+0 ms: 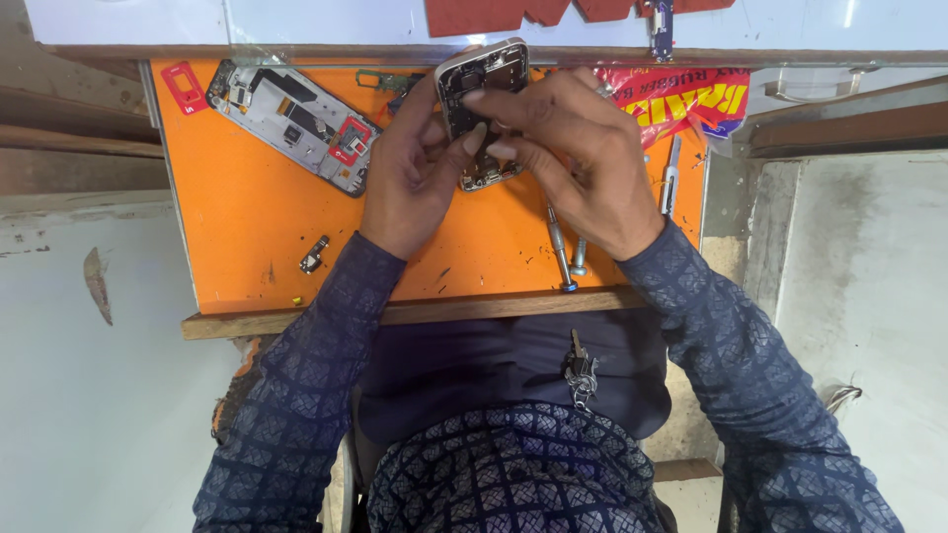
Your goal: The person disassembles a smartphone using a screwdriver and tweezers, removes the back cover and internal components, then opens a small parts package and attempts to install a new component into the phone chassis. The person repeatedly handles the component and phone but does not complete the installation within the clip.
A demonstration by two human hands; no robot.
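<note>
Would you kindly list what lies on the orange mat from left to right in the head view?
Red tag → opened phone frame → small loose part → left hand → held phone → right hand → grey tool.

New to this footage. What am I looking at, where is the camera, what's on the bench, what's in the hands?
There is no machine here: a person works with two bare hands. The single picture comes from a camera worn on the head, looking down past the lap to the bench. The left hand and right hand together hold an opened phone body, tilted up, with the fingers on its exposed insides. Below lies an orange work mat on a wooden-edged bench. On the mat: a second opened phone frame at the upper left, a small loose part, a screwdriver near the right wrist, and a red and yellow packet at the upper right.
</note>
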